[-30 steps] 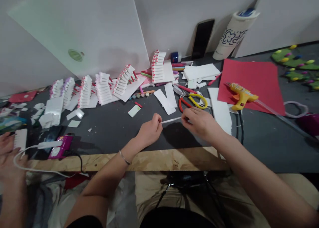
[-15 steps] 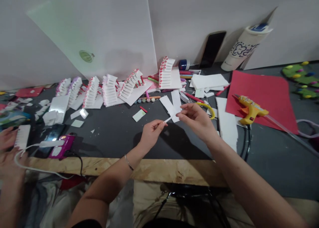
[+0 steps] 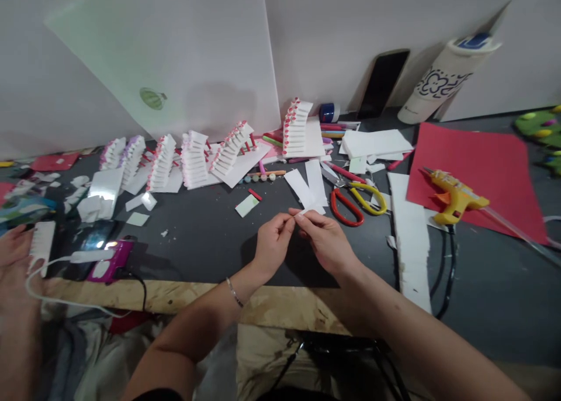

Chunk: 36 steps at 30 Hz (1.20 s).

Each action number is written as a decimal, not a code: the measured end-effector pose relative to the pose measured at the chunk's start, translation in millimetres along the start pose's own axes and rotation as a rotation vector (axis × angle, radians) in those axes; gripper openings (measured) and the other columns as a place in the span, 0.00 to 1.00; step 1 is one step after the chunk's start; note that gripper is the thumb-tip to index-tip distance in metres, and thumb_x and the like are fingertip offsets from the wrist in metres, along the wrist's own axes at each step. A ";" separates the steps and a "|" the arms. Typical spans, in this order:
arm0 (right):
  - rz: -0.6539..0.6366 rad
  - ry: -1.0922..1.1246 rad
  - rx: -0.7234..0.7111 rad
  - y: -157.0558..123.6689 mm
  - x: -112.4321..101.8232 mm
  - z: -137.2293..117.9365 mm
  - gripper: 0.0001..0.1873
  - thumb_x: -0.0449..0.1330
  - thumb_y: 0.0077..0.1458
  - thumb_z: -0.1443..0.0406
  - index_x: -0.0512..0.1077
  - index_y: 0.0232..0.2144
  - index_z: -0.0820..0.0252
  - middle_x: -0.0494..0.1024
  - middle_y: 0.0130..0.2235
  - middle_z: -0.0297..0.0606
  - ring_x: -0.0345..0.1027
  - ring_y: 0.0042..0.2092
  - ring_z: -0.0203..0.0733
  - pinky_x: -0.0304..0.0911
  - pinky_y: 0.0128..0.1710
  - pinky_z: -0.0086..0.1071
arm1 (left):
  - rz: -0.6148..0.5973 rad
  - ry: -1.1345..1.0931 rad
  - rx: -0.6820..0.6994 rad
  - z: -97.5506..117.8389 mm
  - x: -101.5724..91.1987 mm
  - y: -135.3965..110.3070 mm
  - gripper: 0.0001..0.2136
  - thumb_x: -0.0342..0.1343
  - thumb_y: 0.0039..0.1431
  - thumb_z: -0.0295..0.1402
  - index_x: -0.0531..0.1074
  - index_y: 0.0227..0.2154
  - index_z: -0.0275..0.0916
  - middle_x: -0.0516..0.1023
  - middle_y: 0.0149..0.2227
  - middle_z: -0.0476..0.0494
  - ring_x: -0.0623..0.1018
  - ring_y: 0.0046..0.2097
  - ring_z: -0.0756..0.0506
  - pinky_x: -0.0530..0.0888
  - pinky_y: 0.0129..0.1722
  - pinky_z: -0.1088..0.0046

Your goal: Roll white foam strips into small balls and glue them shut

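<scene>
My left hand (image 3: pixel 272 241) and my right hand (image 3: pixel 325 241) meet above the table, fingertips together. Between them they pinch a small white paper strip (image 3: pixel 300 213), mostly covered by the fingers. Just beyond it lie two white paper strips (image 3: pixel 316 182), overlapping at their near ends. To the right of these rest scissors with red and yellow handles (image 3: pixel 347 207). A pale green card piece (image 3: pixel 248 206) with a short red stick (image 3: pixel 255 194) lies left of the strips.
Small white staircase models (image 3: pixel 193 158) with red and pink trim line the wall. On the right are a yellow glue gun (image 3: pixel 458 199) on red paper (image 3: pixel 508 173) and a white tumbler (image 3: pixel 442 82). A co-worker's hand (image 3: pixel 15 246) holds a notched white piece (image 3: pixel 41 243) at far left.
My right hand has come left and down to meet my left hand, closing on the paper strip. The scissors now show fully. The view has shifted slightly.
</scene>
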State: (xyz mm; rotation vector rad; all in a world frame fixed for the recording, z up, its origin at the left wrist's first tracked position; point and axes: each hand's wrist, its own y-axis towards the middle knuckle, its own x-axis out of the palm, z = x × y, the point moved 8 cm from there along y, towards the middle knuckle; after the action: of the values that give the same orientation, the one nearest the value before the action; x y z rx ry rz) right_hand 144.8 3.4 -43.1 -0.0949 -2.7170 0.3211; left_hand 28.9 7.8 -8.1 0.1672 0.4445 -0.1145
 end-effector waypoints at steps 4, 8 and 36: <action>0.088 0.037 -0.041 4.8 -10.9 -2.8 0.12 0.68 0.45 0.54 0.79 0.28 0.56 0.75 0.30 0.31 0.57 0.27 0.30 0.55 0.28 0.28 | -0.074 0.111 -0.013 -2.5 8.2 0.1 0.15 0.42 0.67 0.40 0.67 0.30 0.39 0.66 0.25 0.52 0.66 0.27 0.50 0.61 0.29 0.75; 0.109 0.134 -0.044 8.1 -17.4 -8.6 0.15 0.69 0.43 0.53 0.78 0.28 0.58 0.76 0.29 0.32 0.60 0.25 0.28 0.52 0.21 0.24 | -0.160 0.124 -0.004 -0.8 16.9 -1.3 0.16 0.39 0.68 0.40 0.65 0.29 0.40 0.66 0.25 0.52 0.66 0.27 0.50 0.61 0.30 0.74; 0.130 0.386 -0.102 10.9 -29.1 -22.9 0.16 0.71 0.43 0.56 0.74 0.30 0.59 0.74 0.25 0.27 0.66 0.22 0.26 0.65 0.23 0.20 | -0.027 -0.484 -0.137 -16.1 16.2 -7.5 0.15 0.59 0.58 0.43 0.67 0.37 0.37 0.83 0.35 0.40 0.83 0.35 0.45 0.81 0.35 0.71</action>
State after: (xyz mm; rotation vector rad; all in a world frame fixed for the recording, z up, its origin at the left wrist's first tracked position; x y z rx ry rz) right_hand 180.8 15.5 -36.3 -0.3286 -2.3467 0.1785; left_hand 35.6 2.3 -30.5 -0.0044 -0.0282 -0.1456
